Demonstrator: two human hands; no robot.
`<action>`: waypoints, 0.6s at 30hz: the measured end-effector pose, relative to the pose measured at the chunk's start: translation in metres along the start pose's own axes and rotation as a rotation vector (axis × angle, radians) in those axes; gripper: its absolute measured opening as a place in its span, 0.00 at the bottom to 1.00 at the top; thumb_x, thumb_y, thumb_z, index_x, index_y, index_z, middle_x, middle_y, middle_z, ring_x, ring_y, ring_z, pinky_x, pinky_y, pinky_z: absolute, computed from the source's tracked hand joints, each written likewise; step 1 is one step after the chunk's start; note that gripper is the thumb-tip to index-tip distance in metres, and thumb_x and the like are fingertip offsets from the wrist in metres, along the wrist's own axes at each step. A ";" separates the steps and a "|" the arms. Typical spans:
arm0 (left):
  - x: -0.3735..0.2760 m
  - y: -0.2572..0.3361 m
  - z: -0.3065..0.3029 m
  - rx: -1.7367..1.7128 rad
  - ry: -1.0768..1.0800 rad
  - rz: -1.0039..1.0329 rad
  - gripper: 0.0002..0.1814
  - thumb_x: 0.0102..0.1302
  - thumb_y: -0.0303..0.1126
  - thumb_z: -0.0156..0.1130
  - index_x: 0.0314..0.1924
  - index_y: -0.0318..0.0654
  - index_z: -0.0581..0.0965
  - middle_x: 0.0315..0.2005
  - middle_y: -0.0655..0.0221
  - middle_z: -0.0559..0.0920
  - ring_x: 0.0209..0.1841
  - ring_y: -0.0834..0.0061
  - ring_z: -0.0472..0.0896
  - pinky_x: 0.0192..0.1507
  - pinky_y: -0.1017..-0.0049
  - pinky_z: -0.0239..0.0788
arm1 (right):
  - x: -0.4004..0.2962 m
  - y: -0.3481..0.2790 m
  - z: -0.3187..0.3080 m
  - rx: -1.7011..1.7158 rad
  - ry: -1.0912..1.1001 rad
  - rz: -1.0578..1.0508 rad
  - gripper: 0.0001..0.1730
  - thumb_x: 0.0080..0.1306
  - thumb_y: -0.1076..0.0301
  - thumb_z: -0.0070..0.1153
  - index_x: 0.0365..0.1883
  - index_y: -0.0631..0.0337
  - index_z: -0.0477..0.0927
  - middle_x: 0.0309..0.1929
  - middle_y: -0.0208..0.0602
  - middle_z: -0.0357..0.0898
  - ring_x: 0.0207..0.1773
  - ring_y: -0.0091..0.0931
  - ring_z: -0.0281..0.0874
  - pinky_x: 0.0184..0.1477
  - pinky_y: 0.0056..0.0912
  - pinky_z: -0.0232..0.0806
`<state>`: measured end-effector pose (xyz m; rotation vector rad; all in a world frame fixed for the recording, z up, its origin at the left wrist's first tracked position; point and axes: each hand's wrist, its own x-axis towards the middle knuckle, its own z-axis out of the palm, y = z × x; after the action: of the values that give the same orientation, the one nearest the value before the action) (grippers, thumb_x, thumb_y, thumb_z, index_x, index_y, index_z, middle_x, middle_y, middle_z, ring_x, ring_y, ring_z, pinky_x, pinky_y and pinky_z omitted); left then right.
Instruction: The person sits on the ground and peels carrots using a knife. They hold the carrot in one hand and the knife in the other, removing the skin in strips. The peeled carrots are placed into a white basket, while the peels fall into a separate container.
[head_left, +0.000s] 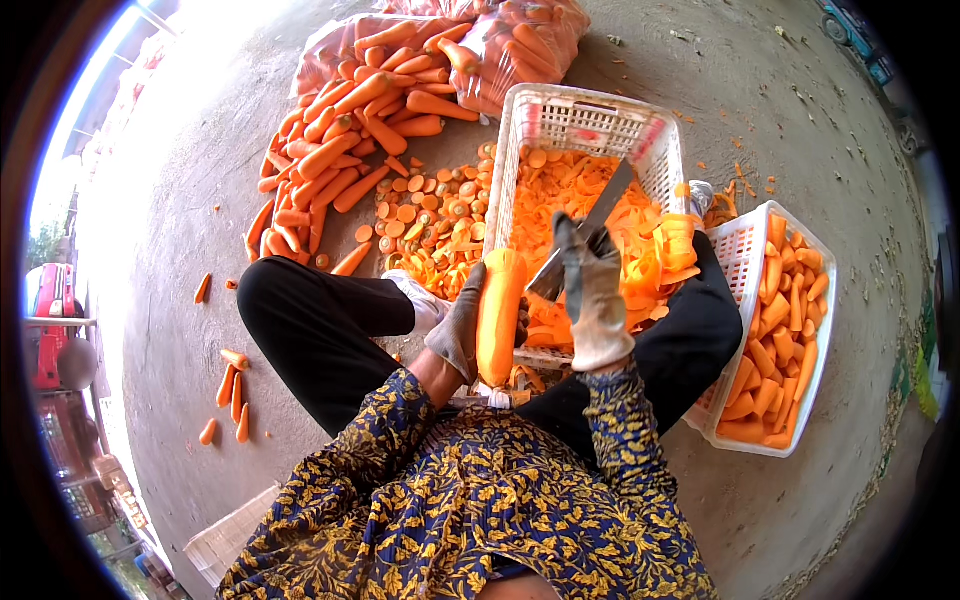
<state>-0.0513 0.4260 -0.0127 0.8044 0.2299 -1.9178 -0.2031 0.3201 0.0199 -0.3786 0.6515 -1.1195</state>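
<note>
My left hand (459, 322), in a grey work glove, is wrapped around a thick orange carrot (500, 319) with a smooth, peeled-looking surface. The carrot stands nearly lengthwise in front of my body. To its right, my right hand (596, 300) wears a dirty grey and white glove and grips a long flat metal knife (610, 193). One end of the knife points away from me, the other slants down towards the carrot without plainly touching it. Beneath both hands, a white slatted plastic crate (585, 101) holds a heap of carrot peelings (551, 199).
Whole carrots (322, 154) spill from clear plastic bags (517, 56) at the far left. Cut carrot ends (431, 206) lie beside the crate. On the right, a second white crate (814, 360) holds peeled carrots (772, 330). A few loose carrots (236, 390) lie on the concrete floor (180, 300).
</note>
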 end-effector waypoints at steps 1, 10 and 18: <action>0.009 0.000 -0.015 -0.003 -0.024 0.035 0.35 0.68 0.64 0.51 0.55 0.38 0.75 0.39 0.61 0.83 0.34 0.66 0.83 0.36 0.65 0.80 | -0.024 0.009 0.012 0.137 -0.027 0.098 0.16 0.68 0.71 0.59 0.49 0.73 0.78 0.47 0.53 0.82 0.52 0.32 0.83 0.57 0.33 0.78; -0.047 -0.021 0.032 0.178 0.028 -0.027 0.31 0.70 0.60 0.53 0.56 0.39 0.75 0.35 0.64 0.84 0.32 0.69 0.84 0.33 0.70 0.80 | -0.015 0.022 -0.008 -0.820 0.084 -0.268 0.08 0.72 0.69 0.55 0.32 0.62 0.79 0.28 0.26 0.78 0.28 0.14 0.74 0.28 0.20 0.67; -0.038 0.008 0.024 -0.032 -0.055 -0.006 0.39 0.65 0.69 0.52 0.53 0.37 0.75 0.39 0.62 0.81 0.37 0.64 0.82 0.33 0.65 0.78 | 0.029 -0.016 -0.031 -0.435 0.295 -0.188 0.11 0.75 0.65 0.48 0.40 0.65 0.75 0.41 0.38 0.75 0.41 0.26 0.73 0.41 0.26 0.67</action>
<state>-0.0445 0.4384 0.0312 0.7290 0.2288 -1.9341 -0.2266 0.2881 -0.0022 -0.6637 1.1459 -1.2213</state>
